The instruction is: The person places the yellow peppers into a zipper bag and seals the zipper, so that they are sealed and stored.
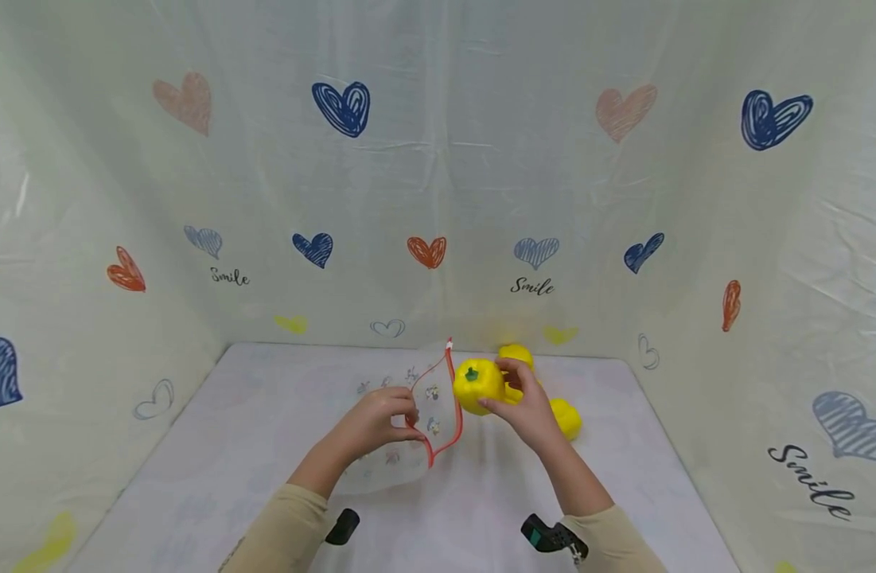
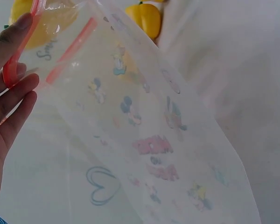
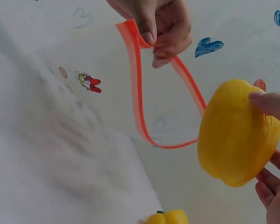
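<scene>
A translucent zip bag (image 2: 144,121) with cartoon prints and a red zip edge hangs with its mouth spread apart. My left hand (image 1: 380,415) pinches one side of that red rim, thumb against fingers. In my right hand (image 1: 527,406) is a yellow bell pepper (image 1: 476,387) with a green stem, gripped between thumb and fingers. The pepper is right at the bag's mouth, overlapping the far rim in the head view; whether it touches the rim I cannot tell. The right wrist view shows the pepper (image 3: 238,133) from its side, near the red zip edge (image 3: 139,93).
More yellow peppers lie behind and beside my right hand: one at the back (image 1: 516,353), another at the right (image 1: 566,419), and one partly hidden. The white tabletop (image 1: 266,398) meets a pale curtain (image 1: 438,199) printed with hearts at the back and sides.
</scene>
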A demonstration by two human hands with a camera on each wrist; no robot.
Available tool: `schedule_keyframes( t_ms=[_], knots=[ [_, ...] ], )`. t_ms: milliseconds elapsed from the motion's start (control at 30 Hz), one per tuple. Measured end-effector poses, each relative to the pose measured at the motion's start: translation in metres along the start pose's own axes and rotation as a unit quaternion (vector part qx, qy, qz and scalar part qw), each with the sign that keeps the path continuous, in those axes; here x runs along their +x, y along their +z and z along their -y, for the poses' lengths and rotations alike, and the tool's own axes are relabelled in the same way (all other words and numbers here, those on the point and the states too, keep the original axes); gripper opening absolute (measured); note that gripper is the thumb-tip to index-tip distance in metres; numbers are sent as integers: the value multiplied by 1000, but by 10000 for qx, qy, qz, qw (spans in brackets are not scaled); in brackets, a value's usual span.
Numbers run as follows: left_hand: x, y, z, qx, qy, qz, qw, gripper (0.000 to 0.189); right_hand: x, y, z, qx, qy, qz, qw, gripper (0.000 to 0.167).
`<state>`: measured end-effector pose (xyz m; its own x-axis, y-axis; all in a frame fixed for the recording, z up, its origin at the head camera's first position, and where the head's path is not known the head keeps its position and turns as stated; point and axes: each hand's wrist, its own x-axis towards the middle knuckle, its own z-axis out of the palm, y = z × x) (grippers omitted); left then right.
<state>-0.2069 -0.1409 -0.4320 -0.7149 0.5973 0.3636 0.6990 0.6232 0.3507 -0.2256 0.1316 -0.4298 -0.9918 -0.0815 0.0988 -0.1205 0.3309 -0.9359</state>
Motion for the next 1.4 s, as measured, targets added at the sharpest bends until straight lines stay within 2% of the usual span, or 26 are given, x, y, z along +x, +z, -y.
schedule_keyframes(
  t_ms=[300,533,1167,1400],
  knots=[
    [1,-1,-3,-92,-23,74,9999,22,1,10,5,683,59,180,9975,69],
    [2,-2,-7,-120,157,5,9998,22,1,16,3,998,-13,337,9944,70],
    [8,1,-11,-95,300,18,9995,23,-3,27,-6,900,-191,759,9929,74],
    [11,2,-12,-66,321,-58,9994,23,-2,30,-10,610,-228,784,9948,73]
  ],
)
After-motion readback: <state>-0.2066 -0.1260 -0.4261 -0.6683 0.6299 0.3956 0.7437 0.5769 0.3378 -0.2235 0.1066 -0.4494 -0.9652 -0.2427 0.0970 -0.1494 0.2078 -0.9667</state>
